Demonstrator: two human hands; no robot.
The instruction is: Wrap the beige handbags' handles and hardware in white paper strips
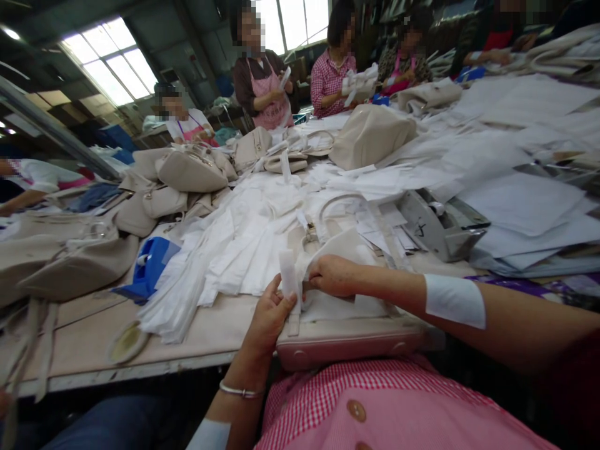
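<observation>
A cream handbag (347, 340) lies on its side at the table's near edge, its base toward me and its handle (340, 203) arching away. My left hand (269, 312) pinches a strip of white wrapping paper (289, 275) standing up at the bag's side. My right hand (334, 275), fingers curled, presses on white paper covering the bag, just right of the strip. The two hands almost touch.
A heap of white paper sheets (234, 250) spreads left of the bag. A blue tape dispenser (150, 265) sits further left, several beige handbags (187, 172) behind it. A grey metal device (440, 225) stands at right. Other people (262, 75) work along the far side.
</observation>
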